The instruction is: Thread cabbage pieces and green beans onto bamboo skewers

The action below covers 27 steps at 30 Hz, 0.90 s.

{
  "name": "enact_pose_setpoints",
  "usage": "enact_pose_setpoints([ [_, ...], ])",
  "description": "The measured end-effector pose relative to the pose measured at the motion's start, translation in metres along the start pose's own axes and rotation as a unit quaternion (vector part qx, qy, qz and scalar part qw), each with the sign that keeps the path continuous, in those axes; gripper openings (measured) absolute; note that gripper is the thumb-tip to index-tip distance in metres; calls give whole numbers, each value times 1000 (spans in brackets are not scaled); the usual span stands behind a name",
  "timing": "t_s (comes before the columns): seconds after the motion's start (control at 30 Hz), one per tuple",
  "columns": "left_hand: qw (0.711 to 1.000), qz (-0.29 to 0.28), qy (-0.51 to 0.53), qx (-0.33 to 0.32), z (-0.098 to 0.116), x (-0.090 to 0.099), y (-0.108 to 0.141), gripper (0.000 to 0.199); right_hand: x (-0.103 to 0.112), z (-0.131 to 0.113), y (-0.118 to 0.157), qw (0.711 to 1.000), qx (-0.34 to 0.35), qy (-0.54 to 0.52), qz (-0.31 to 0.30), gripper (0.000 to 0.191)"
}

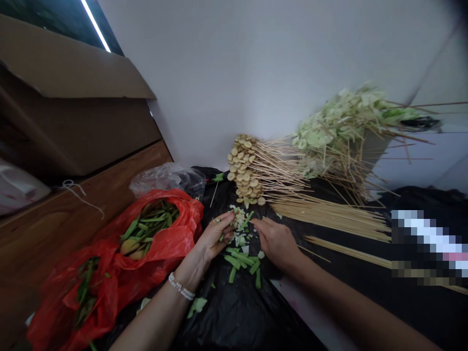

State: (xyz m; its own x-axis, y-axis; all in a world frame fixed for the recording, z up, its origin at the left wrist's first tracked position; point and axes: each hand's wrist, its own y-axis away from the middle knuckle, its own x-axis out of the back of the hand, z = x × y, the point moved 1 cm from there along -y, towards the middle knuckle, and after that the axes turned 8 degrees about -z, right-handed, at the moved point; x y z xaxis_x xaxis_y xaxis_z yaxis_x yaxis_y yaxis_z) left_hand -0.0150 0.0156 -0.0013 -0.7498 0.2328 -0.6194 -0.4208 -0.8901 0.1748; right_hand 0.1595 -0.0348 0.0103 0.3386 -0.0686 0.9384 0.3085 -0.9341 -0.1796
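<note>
My right hand (276,239) is closed around a thin wooden skewer (313,253), whose back end sticks out behind the wrist. Its front end points at the fingertips of my left hand (217,235), which are pinched together. A bit of green shows at the left fingers, but what they hold is too small to make out. Just below both hands, cut green bean pieces (243,260) lie on black plastic (234,312). Chopped pale scraps (240,222) are scattered between the hands, with one green piece among them.
Skewered pale round slices (243,168) are stacked by the wall. Skewers of cabbage leaves (340,117) pile up behind, right. Bare skewers (332,214) lie at right. A red plastic bag (164,243) of green beans stands left, near a clear bag (170,179) and a cardboard box (76,117).
</note>
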Motion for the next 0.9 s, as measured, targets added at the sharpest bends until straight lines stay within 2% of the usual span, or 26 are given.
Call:
enact_pose_setpoints([
  [0.27, 1000, -3, -29, -3, -1, 4, -2, 33, -3, 1, -1, 1000, 12, -10, 6, 31],
  [0.53, 995, -3, -103, 3, -13, 0, 0, 31, -9, 1, -3, 999, 26, -31, 6, 27],
  [0.73, 992, 4, -125, -20, -8, -6, 3, 33, -13, 2, -5, 993, 54, -92, 50, 26],
  [0.9, 986, 9, -162, -40, -6, -10, 5, 32, -14, 3, -5, 989, 47, -117, 73, 21],
])
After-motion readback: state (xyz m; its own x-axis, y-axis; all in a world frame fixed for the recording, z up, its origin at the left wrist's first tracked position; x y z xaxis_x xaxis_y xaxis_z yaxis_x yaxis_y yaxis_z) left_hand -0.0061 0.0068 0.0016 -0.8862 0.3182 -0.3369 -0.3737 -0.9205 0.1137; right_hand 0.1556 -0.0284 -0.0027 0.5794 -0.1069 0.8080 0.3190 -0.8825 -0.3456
